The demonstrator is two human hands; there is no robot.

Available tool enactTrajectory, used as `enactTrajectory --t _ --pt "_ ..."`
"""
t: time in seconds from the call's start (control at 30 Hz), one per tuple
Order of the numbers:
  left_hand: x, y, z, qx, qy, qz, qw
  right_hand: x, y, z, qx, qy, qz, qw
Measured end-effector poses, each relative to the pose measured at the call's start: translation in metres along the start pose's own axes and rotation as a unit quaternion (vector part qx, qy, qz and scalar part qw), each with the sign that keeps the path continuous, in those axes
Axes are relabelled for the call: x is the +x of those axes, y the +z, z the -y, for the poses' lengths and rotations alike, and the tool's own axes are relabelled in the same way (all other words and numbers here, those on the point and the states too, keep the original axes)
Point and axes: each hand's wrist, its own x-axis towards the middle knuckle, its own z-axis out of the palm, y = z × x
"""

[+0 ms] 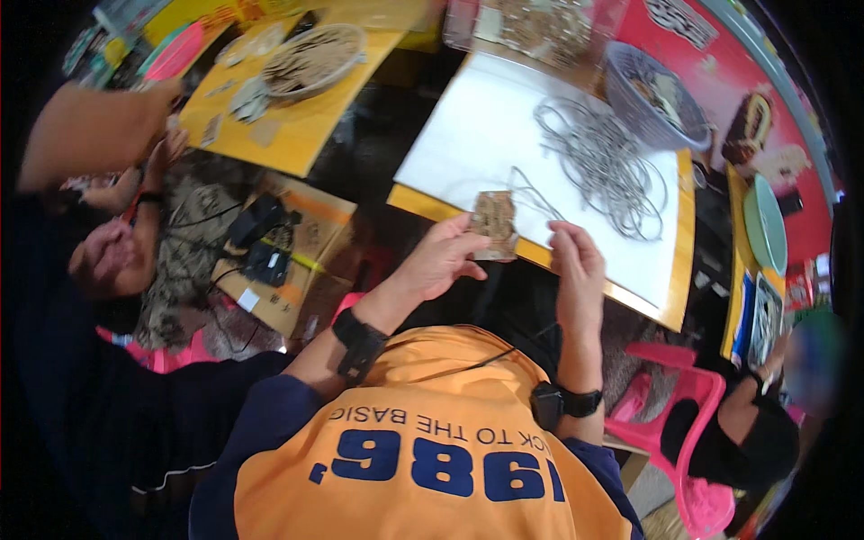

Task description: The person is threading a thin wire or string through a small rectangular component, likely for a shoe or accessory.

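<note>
My left hand (443,258) holds a small brown, roughly rectangular piece (494,222) by its left edge, between thumb and fingers. It looks like a cardboard tag with darker marks on its face. To the right of it my right hand (578,259) is closed in a pinch, near the loose end of a thin grey cord. That strand runs back to a tangled heap of grey cord (605,162) on the white tabletop (468,126). Whether the strand's tip is between my right fingers is too small to make out.
A purple-grey basket (661,126) stands at the table's far right corner, and a clear box (531,31) of brown pieces behind. At left, a yellow table (297,148) bears a round tray (358,65). A co-worker (108,252) sits left; a pink chair (706,432) stands right.
</note>
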Motion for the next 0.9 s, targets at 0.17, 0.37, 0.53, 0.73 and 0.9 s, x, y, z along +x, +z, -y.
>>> enactTrajectory --t 0.17,0.37,0.53,0.73,0.9 --pt "0.000 -0.001 0.011 0.029 -0.003 -0.017 0.999 0.000 0.007 -0.021 -0.011 0.082 0.071 0.994" --pt "-0.004 -0.010 0.016 0.090 -0.013 -0.032 0.995 0.010 0.006 -0.048 -0.002 0.081 0.175 0.981" --pt "0.001 -0.020 0.008 0.191 0.001 -0.052 0.980 0.007 0.002 -0.049 -0.111 0.073 0.219 0.967" --pt "0.002 -0.028 0.005 0.149 -0.034 -0.059 0.986 0.005 0.003 -0.039 -0.100 0.107 0.263 0.954" --pt "0.002 -0.023 0.001 0.053 -0.089 -0.029 0.994 0.014 -0.006 -0.038 0.015 0.139 0.220 0.965"
